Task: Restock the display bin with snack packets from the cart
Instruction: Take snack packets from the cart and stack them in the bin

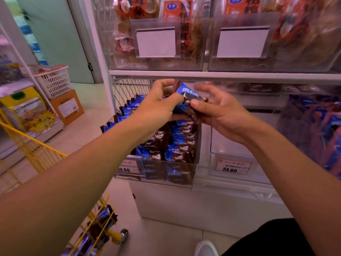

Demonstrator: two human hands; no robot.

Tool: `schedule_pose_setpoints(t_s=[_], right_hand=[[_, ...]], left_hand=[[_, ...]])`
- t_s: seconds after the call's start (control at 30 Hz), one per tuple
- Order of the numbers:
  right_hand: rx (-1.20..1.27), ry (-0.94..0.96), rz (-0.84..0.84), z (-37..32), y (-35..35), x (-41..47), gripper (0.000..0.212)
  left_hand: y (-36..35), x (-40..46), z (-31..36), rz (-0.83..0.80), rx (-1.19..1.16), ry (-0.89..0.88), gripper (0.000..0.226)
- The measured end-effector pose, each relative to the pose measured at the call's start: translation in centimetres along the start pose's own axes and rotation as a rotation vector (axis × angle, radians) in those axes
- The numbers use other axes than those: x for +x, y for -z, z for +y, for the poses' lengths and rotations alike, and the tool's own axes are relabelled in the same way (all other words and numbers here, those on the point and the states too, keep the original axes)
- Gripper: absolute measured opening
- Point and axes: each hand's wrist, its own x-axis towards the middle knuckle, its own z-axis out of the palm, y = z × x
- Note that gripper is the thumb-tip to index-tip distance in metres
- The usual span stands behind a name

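A blue and brown snack packet (pixel 186 94) is held above the clear display bin (pixel 195 159) on the lower shelf. My left hand (pixel 156 106) grips its left part with curled fingers. My right hand (pixel 217 109) pinches its right end between thumb and fingers. The bin holds several rows of the same blue and brown packets (pixel 177 143). More packets (pixel 99 228) lie in the yellow wire cart (pixel 38 154) at the lower left.
An almost bare clear bin (pixel 232 154) with a 24.80 price tag sits right of the stocked one. Upper bins (pixel 156 43) hold orange-labelled bags. A white basket (pixel 53 80) on a cardboard box (pixel 68 107) stands at the left, by a green door.
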Motion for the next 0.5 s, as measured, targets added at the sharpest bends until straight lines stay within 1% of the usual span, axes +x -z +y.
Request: schedule_pose_setpoints(t_s=[0.07,0.1,0.13,0.17,0.2,0.23,0.27,0.3,0.37,0.43,0.47,0.5], right_hand=[[0.016,-0.017,-0.133,0.5,0.4,0.5,0.052],[0.02,-0.029,-0.152,0.6,0.6,1.0,0.046],[0.025,-0.035,-0.134,0.7,0.9,1.6,0.043],[0.001,-0.027,-0.084,0.8,1.2,2.2,0.04],[-0.085,-0.001,-0.008,0.9,1.6,3.0,0.039],[-0.238,0.033,0.081,1.1,1.9,3.9,0.04],[-0.42,0.071,0.16,1.3,2.1,4.9,0.044],[-0.589,0.112,0.216,1.6,2.3,5.8,0.049],[-0.869,0.176,0.231,2.0,2.4,7.7,0.055],[-1.137,0.188,0.184,2.4,2.3,9.4,0.057],[-1.215,0.174,0.17,2.6,2.4,10.1,0.06],[-1.235,0.149,0.161,2.8,2.6,10.8,0.062]], left_hand=[[0.4,0.2,0.2,-0.041,0.118,0.003,0.034],[0.8,0.3,0.3,-0.054,0.256,-0.027,0.04],[1.4,0.4,0.5,-0.049,0.461,-0.096,0.046],[2.2,0.4,0.7,-0.032,0.696,-0.199,0.052],[3.1,0.2,0.9,-0.019,0.917,-0.313,0.059],[4.0,0.0,1.0,-0.028,1.113,-0.395,0.066],[4.7,-0.3,1.0,-0.066,1.281,-0.422,0.072],[5.3,-0.6,0.9,-0.126,1.428,-0.391,0.078],[6.2,-1.0,0.0,-0.227,1.618,-0.231,0.085],[6.8,-1.1,-1.0,-0.289,1.645,-0.063,0.086],[7.2,-1.0,-1.4,-0.302,1.621,-0.004,0.087],[7.5,-0.9,-1.7,-0.309,1.586,0.038,0.088]])
